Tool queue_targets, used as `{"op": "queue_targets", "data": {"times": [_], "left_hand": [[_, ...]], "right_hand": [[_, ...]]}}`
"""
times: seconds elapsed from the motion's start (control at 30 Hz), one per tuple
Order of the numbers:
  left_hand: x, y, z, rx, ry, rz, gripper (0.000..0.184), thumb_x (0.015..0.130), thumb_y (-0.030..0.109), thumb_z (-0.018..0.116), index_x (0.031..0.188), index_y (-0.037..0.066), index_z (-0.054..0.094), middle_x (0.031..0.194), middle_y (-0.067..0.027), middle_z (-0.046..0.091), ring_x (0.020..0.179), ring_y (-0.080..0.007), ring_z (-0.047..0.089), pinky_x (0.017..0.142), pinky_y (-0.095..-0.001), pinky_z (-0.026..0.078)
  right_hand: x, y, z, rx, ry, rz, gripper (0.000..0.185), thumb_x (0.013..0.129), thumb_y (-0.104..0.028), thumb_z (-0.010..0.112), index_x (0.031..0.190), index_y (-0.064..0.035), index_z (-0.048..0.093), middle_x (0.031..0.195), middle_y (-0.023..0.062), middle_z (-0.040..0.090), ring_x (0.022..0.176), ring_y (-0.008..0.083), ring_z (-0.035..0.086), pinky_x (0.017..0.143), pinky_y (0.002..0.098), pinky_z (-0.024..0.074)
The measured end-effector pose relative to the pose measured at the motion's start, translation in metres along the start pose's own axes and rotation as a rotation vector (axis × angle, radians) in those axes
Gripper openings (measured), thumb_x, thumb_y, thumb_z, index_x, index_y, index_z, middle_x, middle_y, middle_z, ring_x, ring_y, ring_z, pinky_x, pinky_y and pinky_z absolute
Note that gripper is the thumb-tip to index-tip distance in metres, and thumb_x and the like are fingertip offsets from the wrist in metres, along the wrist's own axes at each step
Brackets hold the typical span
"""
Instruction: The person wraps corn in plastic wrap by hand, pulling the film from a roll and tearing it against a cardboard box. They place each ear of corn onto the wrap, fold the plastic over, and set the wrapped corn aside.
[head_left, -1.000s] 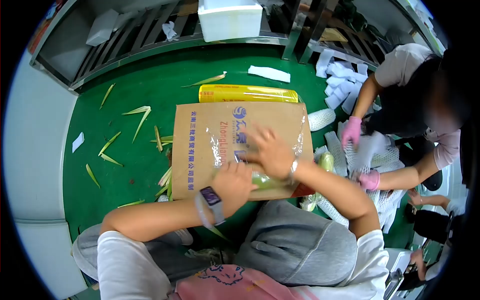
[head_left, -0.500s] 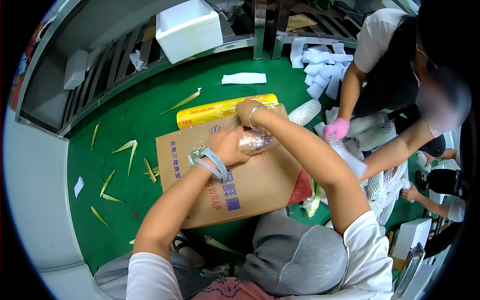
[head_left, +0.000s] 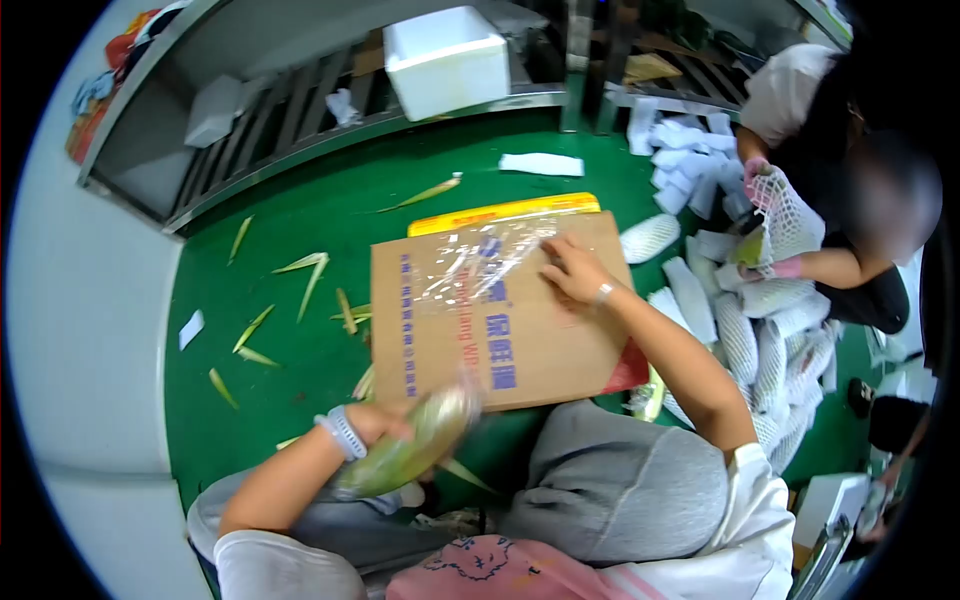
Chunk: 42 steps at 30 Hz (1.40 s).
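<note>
My left hand (head_left: 380, 424) grips a film-wrapped ear of corn (head_left: 425, 440), green in its husk and blurred by motion, over my lap near the cardboard box's front left corner. The cardboard box (head_left: 560, 350), printed in blue and red, lies flat before me. Crinkled clear plastic wrap (head_left: 450, 270) is spread over its far part. My right hand (head_left: 577, 270) rests there with fingers apart, the fingertips at the film's right edge. Behind the box shows part of the yellow cling-wrap roll carton (head_left: 500, 212).
Husk strips (head_left: 310, 275) litter the green floor (head_left: 270, 390). To the right lies a pile of white foam net sleeves (head_left: 770, 350), beside a person in pink gloves (head_left: 785, 267) holding a netted piece. A white foam box (head_left: 445, 65) stands on the metal rack (head_left: 300, 165).
My left hand has carried the wrapped corn off the box toward my lap. My right hand has moved off the yellow roll onto the film. The other person has lifted a netted piece.
</note>
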<state>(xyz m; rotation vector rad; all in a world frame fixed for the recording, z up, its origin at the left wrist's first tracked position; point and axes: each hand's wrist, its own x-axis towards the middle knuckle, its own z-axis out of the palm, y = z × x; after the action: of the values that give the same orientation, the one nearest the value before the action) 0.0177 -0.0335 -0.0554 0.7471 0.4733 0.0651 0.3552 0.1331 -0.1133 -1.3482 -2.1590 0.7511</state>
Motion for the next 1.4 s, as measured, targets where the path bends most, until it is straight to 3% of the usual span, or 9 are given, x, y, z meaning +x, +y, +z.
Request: {"op": "queue_targets", "data": {"times": [0.17, 0.37, 0.47, 0.7, 0.83, 0.97, 1.1, 1.23, 1.4], "left_hand": [[0.037, 0.04, 0.031, -0.238, 0.571, 0.707, 0.074, 0.072, 0.025, 0.074, 0.13, 0.004, 0.032, 0.118, -0.0145, 0.051, 0.108, -0.0282, 0.053, 0.091, -0.0454, 0.047], [0.067, 0.07, 0.054, -0.321, 0.421, 1.066, 0.065, 0.076, 0.016, 0.069, 0.128, 0.002, 0.032, 0.114, -0.0155, 0.052, 0.104, -0.0264, 0.056, 0.091, -0.0418, 0.047], [0.062, 0.083, 0.059, 0.09, 1.037, 0.973, 0.049, 0.078, 0.011, 0.066, 0.12, -0.002, 0.042, 0.107, -0.0124, 0.057, 0.093, -0.0203, 0.06, 0.083, -0.0333, 0.049], [0.084, 0.067, 0.02, -0.124, 1.059, 0.439, 0.016, 0.083, 0.015, 0.063, 0.088, 0.0, 0.062, 0.081, -0.0095, 0.064, 0.075, -0.0168, 0.063, 0.065, -0.0281, 0.052], [0.129, 0.069, 0.015, 1.051, 0.634, 0.024, 0.023, 0.082, 0.024, 0.066, 0.083, 0.001, 0.065, 0.074, -0.0117, 0.065, 0.055, -0.0145, 0.061, 0.049, -0.0259, 0.048], [0.14, 0.122, -0.028, 0.79, 0.387, 0.125, 0.022, 0.086, 0.023, 0.053, 0.085, 0.002, 0.061, 0.071, -0.0108, 0.063, 0.064, -0.0169, 0.061, 0.057, -0.0321, 0.049], [0.113, 0.189, -0.168, 1.132, 1.689, 0.716, 0.038, 0.078, 0.031, 0.067, 0.097, 0.0, 0.058, 0.092, -0.0165, 0.063, 0.077, -0.0235, 0.06, 0.068, -0.034, 0.048], [0.076, 0.196, -0.259, 0.631, 1.4, -0.372, 0.073, 0.076, 0.051, 0.065, 0.115, -0.008, 0.049, 0.101, -0.022, 0.06, 0.086, -0.0273, 0.061, 0.076, -0.0361, 0.049], [0.098, 0.156, -0.32, 0.088, 1.053, -0.088, 0.048, 0.083, 0.033, 0.063, 0.111, -0.006, 0.053, 0.098, -0.019, 0.062, 0.086, -0.0285, 0.064, 0.071, -0.0413, 0.053]], "right_hand": [[-0.066, -0.097, 0.023, 0.513, -0.136, -0.044, 0.06, 0.074, -0.031, 0.07, 0.121, 0.0006, 0.049, 0.126, 0.0188, 0.049, 0.115, 0.0306, 0.048, 0.099, 0.0376, 0.0362], [-0.098, -0.141, 0.056, 1.548, -0.631, 0.243, 0.05, 0.077, -0.025, 0.071, 0.115, -0.0026, 0.047, 0.09, 0.0081, 0.059, 0.079, 0.0197, 0.06, 0.073, 0.0326, 0.0488], [-0.1, -0.137, 0.049, 0.646, 0.04, -0.038, 0.048, 0.073, -0.02, 0.073, 0.112, -0.0052, 0.05, 0.081, 0.0075, 0.057, 0.071, 0.0221, 0.06, 0.063, 0.0316, 0.0492], [-0.107, -0.1, -0.032, -0.694, 0.501, -0.527, 0.036, 0.063, -0.015, 0.061, 0.098, -0.0179, 0.059, 0.082, 0.0046, 0.057, 0.065, 0.0153, 0.054, 0.051, 0.0264, 0.0391], [-0.142, -0.068, -0.045, -0.707, 0.488, -0.531, 0.032, 0.064, -0.015, 0.059, 0.095, -0.0187, 0.059, 0.079, 0.0036, 0.056, 0.063, 0.0172, 0.052, 0.05, 0.0282, 0.0382], [-0.216, -0.027, -0.045, -0.608, 0.441, 0.114, 0.049, 0.058, -0.024, 0.074, 0.101, -0.0067, 0.057, 0.08, 0.0097, 0.06, 0.069, 0.0257, 0.06, 0.054, 0.0336, 0.0435], [-0.266, 0.026, -0.061, -0.513, 0.644, 0.631, 0.065, 0.054, -0.034, 0.082, 0.104, -0.0035, 0.055, 0.087, 0.0149, 0.062, 0.078, 0.0322, 0.061, 0.066, 0.0408, 0.0478], [-0.239, 0.059, -0.087, -0.902, 0.37, 0.487, 0.041, 0.077, -0.023, 0.067, 0.107, 0.0009, 0.054, 0.097, 0.0202, 0.059, 0.083, 0.0359, 0.06, 0.072, 0.039, 0.0468], [-0.047, 0.092, -0.085, -0.05, 0.365, 0.49, 0.042, 0.087, -0.026, 0.057, 0.115, 0.0039, 0.051, 0.109, 0.0224, 0.056, 0.102, 0.0326, 0.056, 0.086, 0.0377, 0.044]]}}
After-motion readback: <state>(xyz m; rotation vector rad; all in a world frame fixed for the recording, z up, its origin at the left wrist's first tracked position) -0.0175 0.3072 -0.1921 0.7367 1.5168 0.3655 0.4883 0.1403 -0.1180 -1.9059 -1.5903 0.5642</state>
